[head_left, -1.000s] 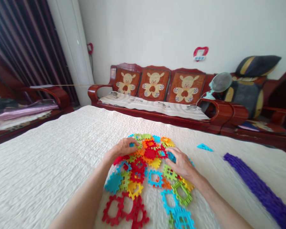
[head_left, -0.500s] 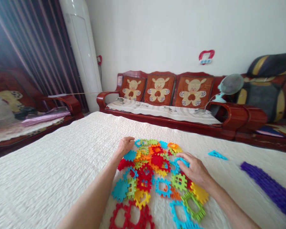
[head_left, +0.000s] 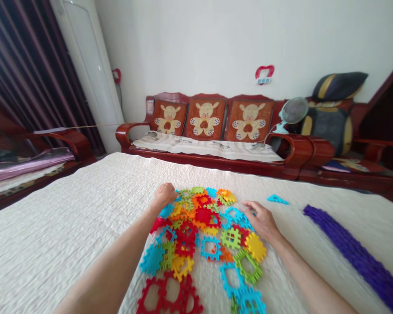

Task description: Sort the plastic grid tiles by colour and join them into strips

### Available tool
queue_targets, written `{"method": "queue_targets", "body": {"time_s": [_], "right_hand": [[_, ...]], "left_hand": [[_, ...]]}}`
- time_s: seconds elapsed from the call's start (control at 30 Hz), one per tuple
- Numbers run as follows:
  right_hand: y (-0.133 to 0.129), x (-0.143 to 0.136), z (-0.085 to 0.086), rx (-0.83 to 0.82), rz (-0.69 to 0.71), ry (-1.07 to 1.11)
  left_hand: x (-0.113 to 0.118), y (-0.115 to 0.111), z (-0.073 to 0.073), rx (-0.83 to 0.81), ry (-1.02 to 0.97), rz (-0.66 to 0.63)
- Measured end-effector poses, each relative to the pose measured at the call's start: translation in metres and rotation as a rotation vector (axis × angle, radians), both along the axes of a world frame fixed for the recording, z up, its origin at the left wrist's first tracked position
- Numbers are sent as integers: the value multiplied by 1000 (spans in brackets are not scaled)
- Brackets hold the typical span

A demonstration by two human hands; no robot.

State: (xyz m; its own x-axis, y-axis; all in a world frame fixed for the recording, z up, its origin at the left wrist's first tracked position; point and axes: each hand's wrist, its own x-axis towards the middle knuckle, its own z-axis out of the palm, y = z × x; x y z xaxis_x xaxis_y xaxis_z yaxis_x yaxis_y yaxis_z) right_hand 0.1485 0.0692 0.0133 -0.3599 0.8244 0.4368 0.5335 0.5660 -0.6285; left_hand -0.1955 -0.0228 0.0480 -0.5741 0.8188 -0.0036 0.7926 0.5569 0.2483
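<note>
Many flat plastic interlocking blocks with toothed edges lie in a loose heap, among them a red solid block [head_left: 203, 215], a blue framed block [head_left: 211, 248] and a green window block [head_left: 231, 237]. My left hand [head_left: 165, 193] is at the heap's far left edge, fingers curled in beside a blue block; whatever they hold, if anything, is hidden. On the right side, my right hand [head_left: 261, 218] rests against blue blocks [head_left: 235, 216], its thumb and forefinger apart. Near the front lie joined red frames [head_left: 165, 294] and a yellow block [head_left: 256, 247].
The heap lies on a white quilted cover [head_left: 85, 222]. To the right are a blue triangular piece [head_left: 277, 199] and a long purple textured strip [head_left: 350, 250]. Beyond stands a wooden sofa [head_left: 203, 159] with bear cushions and a small fan [head_left: 294, 110].
The view has turned slightly right, so everything sits further left. My left fingers have curled in more. My right hand has drawn back a little from the blue blocks.
</note>
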Motion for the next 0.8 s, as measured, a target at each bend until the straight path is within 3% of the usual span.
{"method": "queue_targets", "body": {"time_s": [0.2, 0.3, 0.4, 0.47, 0.6, 0.7, 0.8], "right_hand": [[-6, 6, 1, -182, -16, 182], [-9, 5, 5, -171, 0, 168], [-9, 3, 6, -158, -24, 151], [-9, 3, 7, -164, -46, 159], [-9, 4, 7, -190, -45, 196], [-7, 5, 6, -218, -55, 213], [-5, 5, 3, -217, -69, 200]], "left_hand": [[-2, -2, 5, -36, -91, 8], [-3, -8, 20, 5, -81, 87], [9, -13, 40, 183, -59, 129], [27, -12, 52, 243, -93, 71], [56, -13, 66, 213, -280, -206], [49, -31, 66, 186, -252, -295], [35, -63, 54, 15, -158, -432]]}}
